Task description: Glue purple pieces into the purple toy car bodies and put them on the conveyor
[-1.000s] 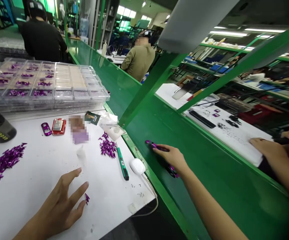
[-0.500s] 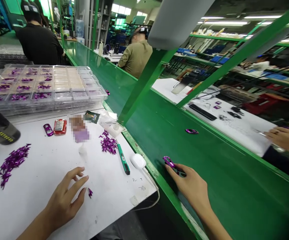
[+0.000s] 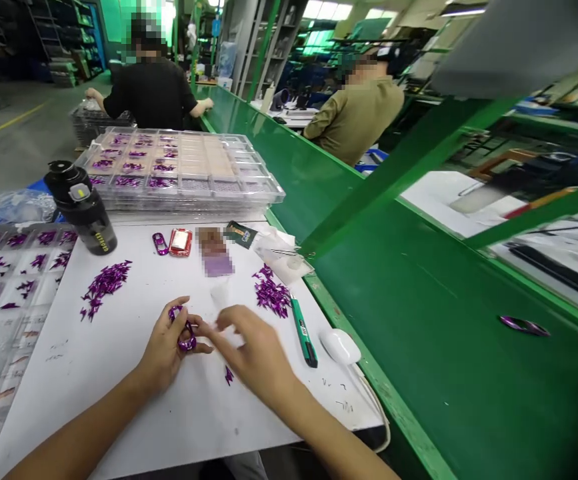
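Note:
My left hand is closed around a purple toy car shell, held tilted above the white table. Close beside it is my right hand, slightly blurred, fingers bent and apart, with nothing visible between them; its fingertips come near the left fingers. One small purple pointed piece lies on the table below the right hand. Two heaps of similar parts rest farther back, a left heap and a right heap. Another purple car shell sits near a red case.
A green cutter knife and a white rounded case lie near the table's right edge. Beyond runs a green conveyor carrying a purple shell. A dark bottle and stacked clear trays stand behind; two people work farther off.
My right hand has come from the conveyor to the table, and the purple car shell it held is now in my left hand. The view has turned right to left.

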`<state>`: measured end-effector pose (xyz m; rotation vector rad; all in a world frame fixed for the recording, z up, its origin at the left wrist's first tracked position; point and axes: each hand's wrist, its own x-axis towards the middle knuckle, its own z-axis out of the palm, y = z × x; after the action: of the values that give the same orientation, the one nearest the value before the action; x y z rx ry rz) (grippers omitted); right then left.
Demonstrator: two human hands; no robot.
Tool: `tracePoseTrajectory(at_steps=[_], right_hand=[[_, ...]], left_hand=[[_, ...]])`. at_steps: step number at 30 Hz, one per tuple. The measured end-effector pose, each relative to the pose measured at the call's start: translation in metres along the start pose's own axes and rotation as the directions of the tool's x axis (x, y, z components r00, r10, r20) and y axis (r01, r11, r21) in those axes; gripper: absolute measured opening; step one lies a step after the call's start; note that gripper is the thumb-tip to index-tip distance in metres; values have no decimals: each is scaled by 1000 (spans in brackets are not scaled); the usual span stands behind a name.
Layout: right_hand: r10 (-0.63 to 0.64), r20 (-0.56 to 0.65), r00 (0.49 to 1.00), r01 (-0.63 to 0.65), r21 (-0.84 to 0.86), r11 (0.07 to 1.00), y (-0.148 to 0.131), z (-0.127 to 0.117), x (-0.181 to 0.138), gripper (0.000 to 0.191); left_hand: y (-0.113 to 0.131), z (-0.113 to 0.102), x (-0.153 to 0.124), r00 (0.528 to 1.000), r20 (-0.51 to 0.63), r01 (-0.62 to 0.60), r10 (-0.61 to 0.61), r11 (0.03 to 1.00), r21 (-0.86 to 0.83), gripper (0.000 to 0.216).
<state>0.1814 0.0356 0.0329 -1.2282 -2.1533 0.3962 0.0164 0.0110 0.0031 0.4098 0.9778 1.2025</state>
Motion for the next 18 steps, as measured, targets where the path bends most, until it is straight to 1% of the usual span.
tracePoseTrajectory(at_steps=[1, 2, 3, 4, 5, 6, 7, 8, 9, 11, 13, 14, 15, 16, 17, 18], right_hand=[[128, -51, 990, -130, -28, 991, 7, -5, 8, 28], [246, -99, 964, -252, -57, 966, 15, -8, 16, 29], [329, -108, 938, -336, -57, 940, 23, -8, 24, 31], [384, -73, 920, -387, -24, 922, 30, -6, 31, 36], [399, -4, 917, -399, 31, 916, 36, -1, 37, 44], [373, 76, 925, -379, 100, 920, 41, 5, 41, 46], [330, 142, 933, -351, 167, 921, 43, 10, 44, 44], [291, 181, 939, -327, 219, 919, 43, 14, 46, 41], [267, 194, 944, -311, 253, 916, 41, 17, 45, 39], [267, 151, 952, -303, 317, 899, 32, 15, 42, 42], [310, 44, 950, -304, 371, 877, 17, 6, 37, 41], [331, -51, 942, -290, 374, 881, 10, 1, 35, 37], [337, -177, 925, -257, 361, 896, 3, -3, 33, 30], [309, -319, 896, -191, 350, 917, -3, -5, 32, 23], [249, -444, 861, -89, 351, 932, -8, -5, 30, 18], [179, -532, 828, 38, 372, 928, -11, -3, 27, 18]], left_hand=[[2, 0, 2, 1000, 1, 2, -2, 1000, -10, 56], [3, -1, 3, 1000, 9, 8, -8, 1000, -28, 55], [4, -1, 4, 1000, 23, 22, -20, 998, -51, 53], [4, -2, 4, 999, 41, 39, -35, 996, -79, 52], [4, -2, 4, 997, 62, 56, -50, 993, -107, 53], [4, -2, 3, 995, 84, 72, -62, 989, -128, 54], [3, -2, 3, 992, 105, 85, -70, 987, -138, 56], [3, -2, 2, 989, 125, 91, -74, 987, -134, 57], [3, -2, 2, 987, 141, 89, -72, 989, -120, 57], [2, -3, 3, 986, 157, 74, -63, 995, -70, 56], [1, -4, 5, 988, 146, 56, -54, 998, -11, 61], [1, -5, 6, 989, 137, 47, -48, 999, 10, 64], [1, -5, 7, 991, 131, 40, -42, 999, 23, 67], [1, -5, 8, 991, 129, 33, -36, 999, 26, 67], [1, -5, 9, 991, 131, 28, -30, 999, 19, 67], [2, -5, 9, 991, 133, 27, -28, 1000, 7, 66]])
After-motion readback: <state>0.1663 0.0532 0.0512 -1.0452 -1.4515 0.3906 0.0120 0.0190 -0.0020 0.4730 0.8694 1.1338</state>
